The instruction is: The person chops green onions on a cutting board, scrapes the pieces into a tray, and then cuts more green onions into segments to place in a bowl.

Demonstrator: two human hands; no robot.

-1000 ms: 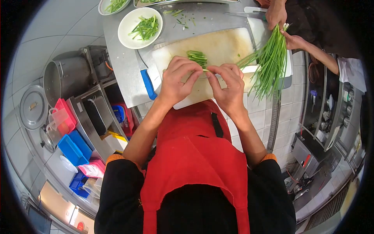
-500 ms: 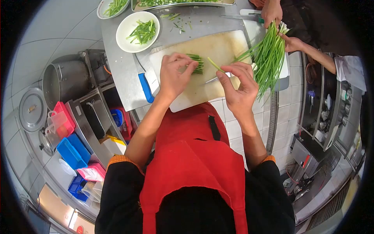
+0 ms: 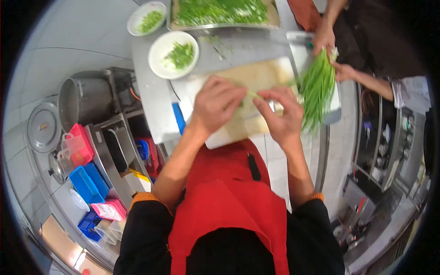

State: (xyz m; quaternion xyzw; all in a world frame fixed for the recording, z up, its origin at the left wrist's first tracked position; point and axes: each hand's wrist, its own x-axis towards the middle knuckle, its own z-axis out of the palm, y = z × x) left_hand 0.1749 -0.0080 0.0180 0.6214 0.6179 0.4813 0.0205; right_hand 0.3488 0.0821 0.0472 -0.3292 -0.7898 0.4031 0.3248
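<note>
Over the cutting board [image 3: 247,128], a short pale-green spring onion stalk [image 3: 252,94] is pinched between the thumb and fingers of my right hand [image 3: 283,114]. My left hand [image 3: 214,106] is closed at the stalk's other end, its fingertips meeting there; motion blurs them. Cut green pieces on the board are mostly hidden behind my left hand. A blue handle [image 3: 178,118] lies at the board's left edge. On the right, another person's hands [image 3: 324,40] hold a bunch of long spring onions [image 3: 318,89] by the white ends.
Beyond the board stand a white bowl [image 3: 158,62] of cut greens, a smaller bowl [image 3: 133,23] and a metal tray [image 3: 224,26] full of chopped greens. Green scraps [image 3: 221,51] lie on the steel table [image 3: 149,101]. A large pot [image 3: 75,105] and plastic bins [image 3: 87,183] are to the left.
My left hand has moved right, from beside the cut pieces to the stalk in my right hand. The camera view has shifted, showing more of the tray.
</note>
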